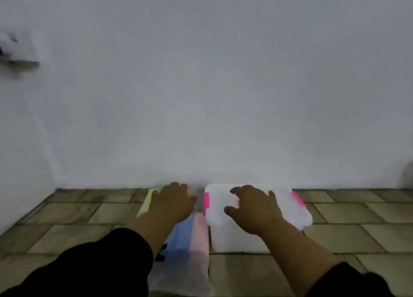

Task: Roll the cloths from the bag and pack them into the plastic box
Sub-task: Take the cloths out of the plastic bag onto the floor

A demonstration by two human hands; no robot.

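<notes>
A translucent white plastic box with pink latches stands on the tiled floor against the wall, its lid on. My right hand rests on the lid with fingers spread and slightly bent. To the left lies a clear plastic bag with folded cloths inside: blue, pink and yellow-green. My left hand lies flat on the far end of the bag, fingers straight. The frame is blurred.
A plain white wall rises right behind the box and bag. Beige floor tiles stretch to both sides. A dark blurred object sits on the wall at far left.
</notes>
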